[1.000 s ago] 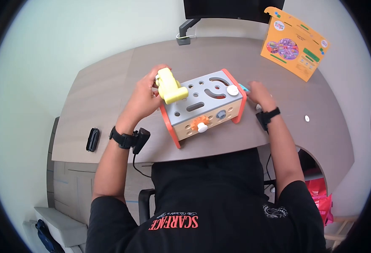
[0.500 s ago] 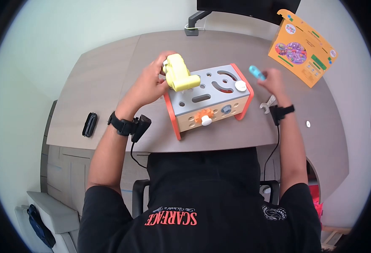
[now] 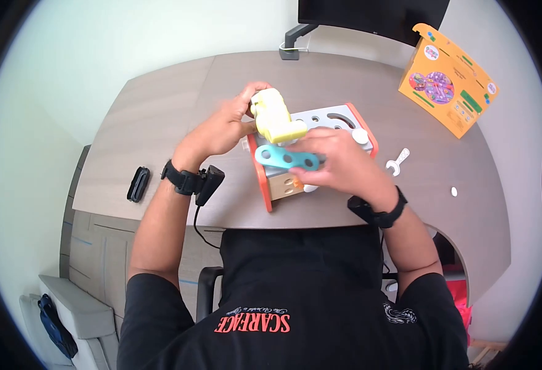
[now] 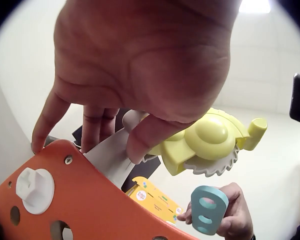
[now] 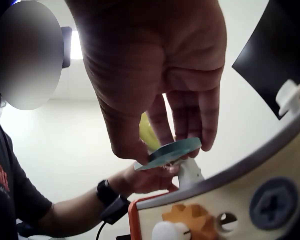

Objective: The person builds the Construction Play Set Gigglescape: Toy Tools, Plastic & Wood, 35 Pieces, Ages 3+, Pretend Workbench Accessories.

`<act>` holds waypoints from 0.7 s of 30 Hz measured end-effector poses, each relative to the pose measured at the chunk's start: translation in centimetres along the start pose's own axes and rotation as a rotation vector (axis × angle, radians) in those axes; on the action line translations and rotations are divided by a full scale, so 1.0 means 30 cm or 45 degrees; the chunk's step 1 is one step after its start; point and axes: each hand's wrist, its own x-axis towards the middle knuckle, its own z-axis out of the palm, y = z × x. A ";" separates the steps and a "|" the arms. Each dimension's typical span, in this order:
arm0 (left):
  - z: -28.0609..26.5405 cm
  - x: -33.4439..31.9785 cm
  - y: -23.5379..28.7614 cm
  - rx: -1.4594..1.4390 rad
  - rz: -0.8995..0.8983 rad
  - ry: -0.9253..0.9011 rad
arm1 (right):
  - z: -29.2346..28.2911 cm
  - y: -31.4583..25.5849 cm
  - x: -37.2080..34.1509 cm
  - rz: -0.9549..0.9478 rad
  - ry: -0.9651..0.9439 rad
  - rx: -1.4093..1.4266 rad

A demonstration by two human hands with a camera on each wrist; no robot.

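Observation:
A yellow toy piece (image 3: 274,114) with a toothed grey disc (image 4: 210,165) stands over the left end of the grey-topped toy workbench (image 3: 302,116). My left hand (image 3: 221,126) grips that end around the top edge by the orange side panel (image 4: 105,200), thumb and fingers on either side; its exact contact with the yellow piece is partly hidden. My right hand (image 3: 348,163) pinches one end of a teal strip with holes (image 3: 277,158), above the bench's front edge. In the right wrist view, the strip (image 5: 177,150) is beside a white piece (image 5: 190,172) on the bench top.
A white wrench (image 3: 397,161) and small white piece (image 3: 454,192) lie right of the bench. An orange-yellow box (image 3: 447,80) stands at the back right, near a monitor (image 3: 376,18). A black case (image 3: 138,184) lies left; an orange gear (image 5: 190,217) is on the bench's front.
My right hand has carried the teal strip from the bench's right side to its front left. The white wrench has come into full view. My left hand remains at the left end.

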 end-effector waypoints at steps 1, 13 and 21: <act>-0.001 0.000 -0.001 -0.009 0.007 -0.017 | 0.026 0.003 0.014 -0.021 0.010 -0.014; -0.007 -0.002 0.004 -0.052 -0.049 -0.041 | -0.056 -0.113 -0.001 -0.148 0.529 -0.235; -0.023 0.003 -0.019 0.270 0.131 -0.024 | -0.006 -0.078 -0.089 -0.382 0.242 -0.294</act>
